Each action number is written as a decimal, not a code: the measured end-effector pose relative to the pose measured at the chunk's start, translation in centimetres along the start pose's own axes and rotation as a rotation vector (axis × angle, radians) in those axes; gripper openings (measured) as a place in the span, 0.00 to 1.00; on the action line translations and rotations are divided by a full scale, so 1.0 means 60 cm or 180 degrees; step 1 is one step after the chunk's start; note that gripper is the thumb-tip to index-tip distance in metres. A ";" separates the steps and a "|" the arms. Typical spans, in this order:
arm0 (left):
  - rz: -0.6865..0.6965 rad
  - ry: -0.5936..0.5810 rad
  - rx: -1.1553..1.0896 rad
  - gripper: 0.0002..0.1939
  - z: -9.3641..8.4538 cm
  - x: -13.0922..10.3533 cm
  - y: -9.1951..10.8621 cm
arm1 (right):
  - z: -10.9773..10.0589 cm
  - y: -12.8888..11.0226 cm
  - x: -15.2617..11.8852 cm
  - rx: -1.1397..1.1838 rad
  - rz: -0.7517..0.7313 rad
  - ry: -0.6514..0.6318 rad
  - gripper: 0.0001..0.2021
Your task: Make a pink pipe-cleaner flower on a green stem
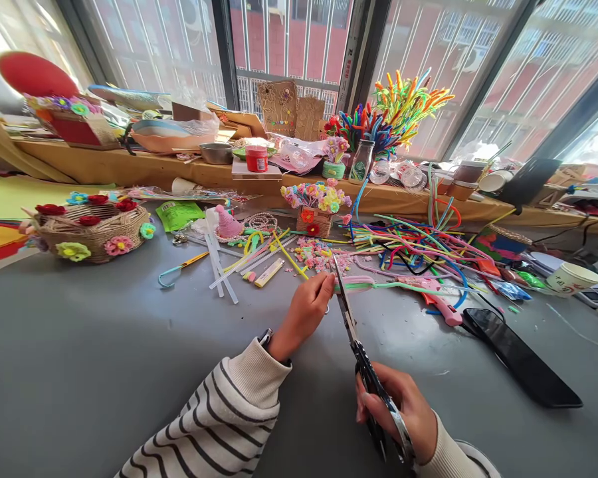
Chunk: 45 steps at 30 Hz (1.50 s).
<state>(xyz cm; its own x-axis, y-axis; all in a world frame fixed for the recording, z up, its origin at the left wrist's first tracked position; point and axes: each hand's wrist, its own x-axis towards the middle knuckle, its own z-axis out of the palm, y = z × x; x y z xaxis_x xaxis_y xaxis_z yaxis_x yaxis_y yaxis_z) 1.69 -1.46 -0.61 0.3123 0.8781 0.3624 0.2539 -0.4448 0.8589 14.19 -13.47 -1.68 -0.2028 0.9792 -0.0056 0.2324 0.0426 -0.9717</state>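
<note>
My left hand [305, 311] is closed in a pinch on the near end of a bundle of pink and pale green pipe cleaners [359, 285]. The bundle stretches off to the right, with one green strand [413, 288] reaching farthest. Black-handled scissors [349, 318] are gripped by my right hand [403, 406], its fingers in the handle loops. Their long blades point up and away, crossing the bundle just beside my left fingertips. Whether the blades touch the strands, I cannot tell.
Pastel beads [313, 253] lie scattered beyond my hands. Glue sticks [218, 265] and a woven basket [92, 232] are on the left. To the right are a pink glue gun [446, 309], a black phone-like slab [523, 358] and loose pipe cleaners [408, 239]. A cluttered ledge [274, 189] runs behind.
</note>
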 end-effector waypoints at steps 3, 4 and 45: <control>0.0006 0.0160 0.0196 0.13 -0.001 -0.002 0.002 | -0.004 -0.002 0.001 -0.0151 0.0052 -0.0162 0.15; 0.0017 0.0231 0.0312 0.12 -0.001 -0.002 0.003 | -0.006 -0.003 0.001 -0.0184 0.0051 -0.0213 0.14; -0.0436 0.0326 -0.1358 0.09 0.012 -0.011 0.011 | 0.002 0.012 0.004 -0.0630 0.0088 0.0162 0.15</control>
<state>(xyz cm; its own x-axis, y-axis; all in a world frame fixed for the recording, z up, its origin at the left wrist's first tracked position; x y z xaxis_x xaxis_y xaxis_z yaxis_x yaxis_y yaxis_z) 2.29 -2.47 -0.55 0.2046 0.9462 0.2505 -0.1199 -0.2298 0.9658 14.19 -13.22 -2.42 -0.1466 0.9891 -0.0147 0.4206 0.0489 -0.9059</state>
